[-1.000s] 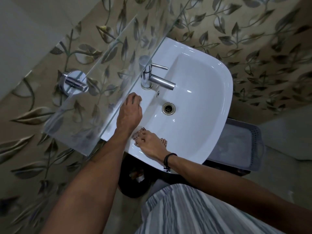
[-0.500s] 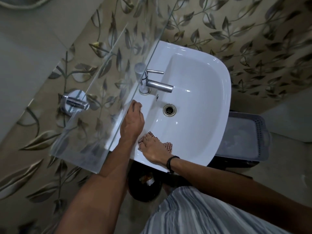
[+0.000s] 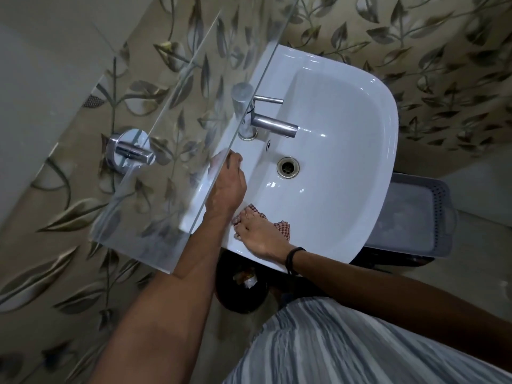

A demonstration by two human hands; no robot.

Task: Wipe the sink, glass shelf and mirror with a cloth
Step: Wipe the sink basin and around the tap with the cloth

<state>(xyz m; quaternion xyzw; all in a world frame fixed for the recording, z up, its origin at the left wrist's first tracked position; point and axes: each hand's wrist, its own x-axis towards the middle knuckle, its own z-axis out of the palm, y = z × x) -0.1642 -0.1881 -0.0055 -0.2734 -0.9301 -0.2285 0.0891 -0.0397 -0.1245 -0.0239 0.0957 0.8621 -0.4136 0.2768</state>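
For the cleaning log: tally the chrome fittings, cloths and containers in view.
Chrome fittings: 3 (tap, drain, shelf bracket)
Cloths: 1 (checked cloth)
Containers: 2 (grey basket, black bin)
Total: 6

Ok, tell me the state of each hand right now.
Left hand: open, resting on the sink rim, holding nothing.
Right hand: open, pressing the cloth flat.

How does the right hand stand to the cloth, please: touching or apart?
Touching. The head view shows the right hand pressed flat on the cloth, whose checked edges stick out beside its fingers and palm.
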